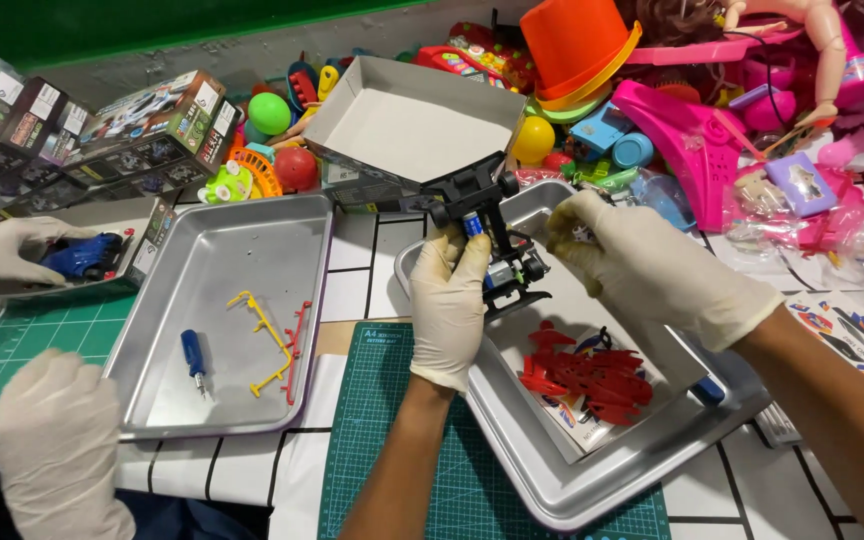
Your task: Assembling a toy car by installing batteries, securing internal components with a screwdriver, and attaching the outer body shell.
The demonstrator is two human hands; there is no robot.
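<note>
Both gloved hands are up over the right metal tray [642, 470], working on a small black toy car chassis [497, 245] with its wheels on. The left hand [449, 305] is wrapped around the chassis from the left side, fingers closed on it, holding it tilted up on end. The right hand [617, 255] sits just beside the chassis on the right, fingers curled toward it, but I can't tell if it's actually pinching anything. In that tray, right under the chassis, there's a pile of red plastic parts [587, 378] lying on a sheet of paper.

The left metal tray [297, 250] toward the bench's left side holds a little blue screwdriver [194, 358] and yellow and red plastic sprues [270, 345]. Another person's gloved hands are at the far left edge, one resting on a blue toy car [87, 255]. An open grey box [412, 125] and a heap of bright toys run along the back edge.
</note>
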